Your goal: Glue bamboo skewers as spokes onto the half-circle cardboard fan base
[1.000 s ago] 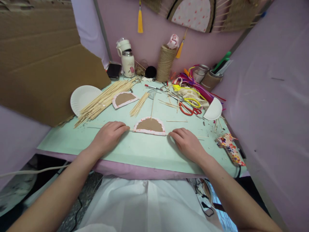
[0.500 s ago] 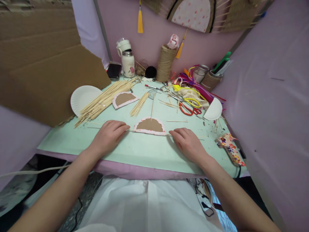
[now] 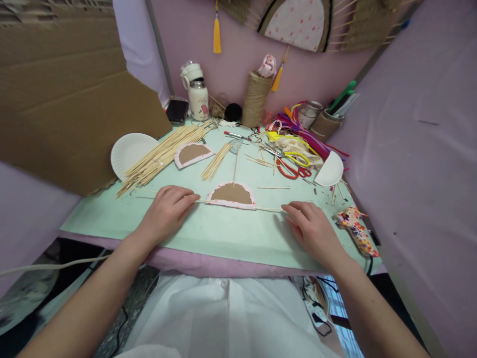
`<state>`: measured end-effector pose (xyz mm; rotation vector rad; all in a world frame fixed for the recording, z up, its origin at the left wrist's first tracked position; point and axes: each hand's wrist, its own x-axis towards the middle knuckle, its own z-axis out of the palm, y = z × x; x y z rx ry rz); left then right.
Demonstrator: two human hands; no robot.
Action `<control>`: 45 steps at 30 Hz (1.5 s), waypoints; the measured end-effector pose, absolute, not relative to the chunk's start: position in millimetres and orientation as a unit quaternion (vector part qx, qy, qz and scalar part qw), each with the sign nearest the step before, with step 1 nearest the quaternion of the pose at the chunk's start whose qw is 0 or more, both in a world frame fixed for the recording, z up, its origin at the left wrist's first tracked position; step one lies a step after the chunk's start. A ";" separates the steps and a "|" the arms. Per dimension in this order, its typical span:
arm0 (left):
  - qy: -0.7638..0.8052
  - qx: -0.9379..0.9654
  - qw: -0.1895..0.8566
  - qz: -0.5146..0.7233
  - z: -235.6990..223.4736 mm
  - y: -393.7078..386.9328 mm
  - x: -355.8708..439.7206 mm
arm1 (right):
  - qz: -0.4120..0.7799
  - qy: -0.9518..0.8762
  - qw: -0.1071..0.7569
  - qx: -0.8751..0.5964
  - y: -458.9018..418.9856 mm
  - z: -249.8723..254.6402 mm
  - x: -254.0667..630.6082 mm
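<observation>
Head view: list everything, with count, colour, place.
Semicircles: 2, brown, pale rims, centre
Sticks: many, tan, mostly left and centre
Plates: 2, white, whole left, half right
Cardboard: 1, brown, far left
Phone: 1, black, back left
Bottle: 1, cream, back left
Twine: 1 roll, tan, back centre
Pen: 1, red-ended, back centre
Scissors: 2, red and yellow handles, right
Strands: many, mostly purple, back right
Holder: 1, brown, back right
Glue gun: 1, multicoloured, far right
Tassels: 2, yellow, back wall
Hanging: 1, tan and pink, back wall
Tabletop: 1, pale green, centre
Left hand: 1, bare, at stick left of front semicircle
Right hand: 1, bare, at stick right of it
</observation>
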<state>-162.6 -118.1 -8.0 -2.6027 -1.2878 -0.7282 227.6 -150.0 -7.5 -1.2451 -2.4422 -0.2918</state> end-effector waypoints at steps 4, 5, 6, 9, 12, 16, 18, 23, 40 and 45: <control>-0.426 -0.867 0.078 -0.246 -7.2 -120.6 -161.7 | -0.121 -0.862 0.192 -0.454 -155.1 -4.8 232.9; -0.424 -0.868 0.081 -0.247 -6.9 -121.8 -160.1 | -0.121 -0.860 0.192 -0.457 -155.7 -4.6 233.5; -0.421 -0.868 0.084 -0.249 -6.4 -123.1 -157.4 | -0.120 -0.859 0.192 -0.459 -156.0 -4.6 233.5; -0.405 -0.873 0.089 -0.257 -4.5 -128.8 -141.3 | -0.110 -0.862 0.193 -0.455 -154.5 -4.6 228.7; -0.371 -0.886 0.083 -0.264 -2.0 -134.8 -115.9 | -0.103 -0.868 0.196 -0.444 -151.1 -4.0 218.0; -0.335 -0.903 0.069 -0.261 -1.3 -137.7 -85.5 | -0.099 -0.872 0.204 -0.434 -148.5 -3.1 206.6; -0.337 -0.906 0.062 -0.248 -3.1 -136.8 -76.9 | -0.096 -0.871 0.205 -0.436 -149.3 -2.8 205.9; -0.367 -0.898 0.057 -0.236 -10.3 -135.5 -69.0 | -0.113 -0.850 0.210 -0.470 -157.1 1.1 226.1; -0.376 -0.871 0.067 -0.308 -17.3 -140.4 -65.2 | -0.116 -0.617 0.158 -0.762 -175.7 -15.6 333.5; -0.409 -0.854 0.080 -0.312 6.9 -124.9 -61.0 | -0.104 -0.603 0.093 -0.786 -167.0 -17.1 328.0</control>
